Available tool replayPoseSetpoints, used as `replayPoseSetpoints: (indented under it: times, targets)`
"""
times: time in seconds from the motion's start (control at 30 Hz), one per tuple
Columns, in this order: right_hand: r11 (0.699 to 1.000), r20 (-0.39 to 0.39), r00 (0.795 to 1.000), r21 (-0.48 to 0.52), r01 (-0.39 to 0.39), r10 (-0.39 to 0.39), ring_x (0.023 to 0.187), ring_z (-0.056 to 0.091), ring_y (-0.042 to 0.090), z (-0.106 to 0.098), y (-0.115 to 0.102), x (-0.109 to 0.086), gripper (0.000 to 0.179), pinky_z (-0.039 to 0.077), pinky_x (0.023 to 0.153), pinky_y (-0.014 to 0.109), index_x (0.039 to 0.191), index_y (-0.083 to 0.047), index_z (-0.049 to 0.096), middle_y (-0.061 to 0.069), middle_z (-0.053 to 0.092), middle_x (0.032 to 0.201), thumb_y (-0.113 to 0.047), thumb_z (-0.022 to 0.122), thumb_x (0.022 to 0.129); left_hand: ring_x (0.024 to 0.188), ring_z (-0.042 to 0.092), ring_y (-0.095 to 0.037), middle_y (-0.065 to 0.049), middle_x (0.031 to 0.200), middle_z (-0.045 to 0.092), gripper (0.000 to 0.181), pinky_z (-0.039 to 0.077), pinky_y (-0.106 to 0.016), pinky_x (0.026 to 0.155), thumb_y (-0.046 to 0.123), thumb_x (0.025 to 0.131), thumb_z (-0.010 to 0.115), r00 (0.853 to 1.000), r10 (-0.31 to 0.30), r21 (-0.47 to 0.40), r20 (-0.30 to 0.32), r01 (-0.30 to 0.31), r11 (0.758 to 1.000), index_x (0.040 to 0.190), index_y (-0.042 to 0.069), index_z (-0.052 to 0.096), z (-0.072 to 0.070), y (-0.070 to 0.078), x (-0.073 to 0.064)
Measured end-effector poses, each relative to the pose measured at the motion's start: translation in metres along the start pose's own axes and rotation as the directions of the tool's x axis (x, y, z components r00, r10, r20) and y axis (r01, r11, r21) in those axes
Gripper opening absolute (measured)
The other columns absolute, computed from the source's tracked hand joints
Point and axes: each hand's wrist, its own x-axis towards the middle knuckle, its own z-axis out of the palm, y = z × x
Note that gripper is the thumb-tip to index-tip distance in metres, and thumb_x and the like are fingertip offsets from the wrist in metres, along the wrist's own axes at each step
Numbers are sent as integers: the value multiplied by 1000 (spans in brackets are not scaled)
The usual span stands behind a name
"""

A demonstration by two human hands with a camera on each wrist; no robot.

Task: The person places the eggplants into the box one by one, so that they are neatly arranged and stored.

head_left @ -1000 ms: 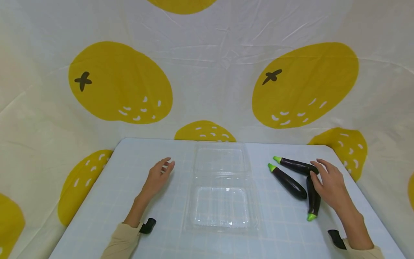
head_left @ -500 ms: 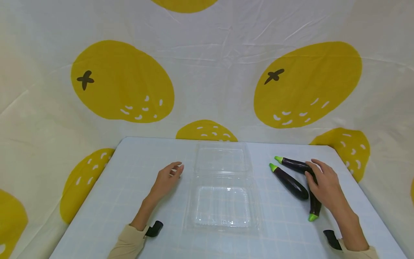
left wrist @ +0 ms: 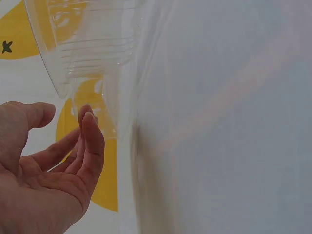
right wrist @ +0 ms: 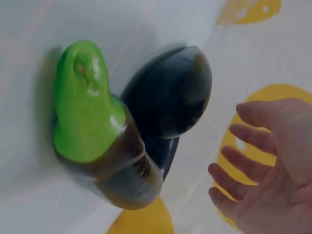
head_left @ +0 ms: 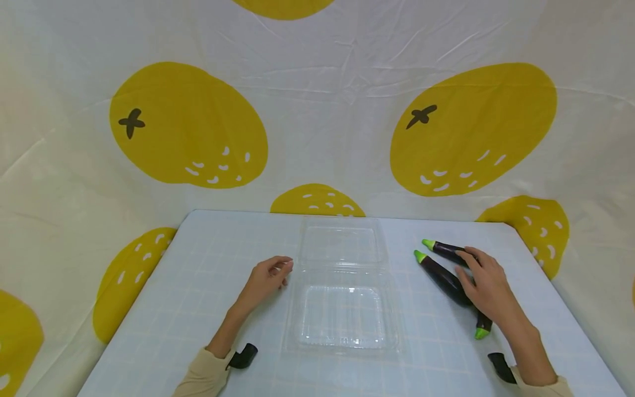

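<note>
Three dark eggplants with green caps lie at the right of the table in the head view: a back one (head_left: pixel 445 251), a middle one (head_left: pixel 443 280) and a front one (head_left: pixel 483 324). My right hand (head_left: pixel 488 286) hovers over them, fingers loosely bent, covering parts of each. In the right wrist view a gap separates that hand (right wrist: pixel 278 165) from the front eggplant (right wrist: pixel 131 175). An unfolded clear plastic clamshell container (head_left: pixel 342 351) lies mid-table, lid half at the back. Beside its left edge is my left hand (head_left: pixel 265 281), fingers loosely curved around nothing; the left wrist view shows it apart from the container (left wrist: pixel 97 48).
A pale checked cloth covers the table (head_left: pixel 163 309). Behind it hangs a white curtain (head_left: pixel 327 127) printed with big yellow fruit shapes. Dark wrist camera mounts (head_left: pixel 243 357) stick out from both sleeves.
My left hand has moved right, up to the container's side. The right hand has shifted left over the eggplants, now hiding more of the middle one. Eggplants and container have stayed put.
</note>
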Motion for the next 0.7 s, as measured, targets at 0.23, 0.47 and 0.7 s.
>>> replayPoseSetpoints:
  times: [0.23,0.47,0.7]
  targets:
    - [1000,36,999,-1,25,-25,123,44,55,5,-7,0,40,34,98,72,128,8,61,33,50,133,-2,73,91,67,63,-24,-16,92,70,38,57,-27,60,25,100,70,995,-2,-111,99,14,994,126,-2,66,4,-2,1]
    - [999,147,989,-29,-17,21,126,42,54,11,-11,0,40,33,101,75,131,5,60,33,48,137,-10,71,95,64,62,-21,-17,84,68,34,57,-27,57,23,100,70,988,0,-150,153,23,988,121,-4,69,7,-3,2]
    - [998,202,978,-26,-54,58,128,42,54,15,-14,0,41,31,105,74,132,5,59,34,50,137,-14,69,98,61,60,-17,-19,80,65,33,57,-26,57,21,98,72,987,-16,-218,157,50,975,114,-7,69,9,2,2]
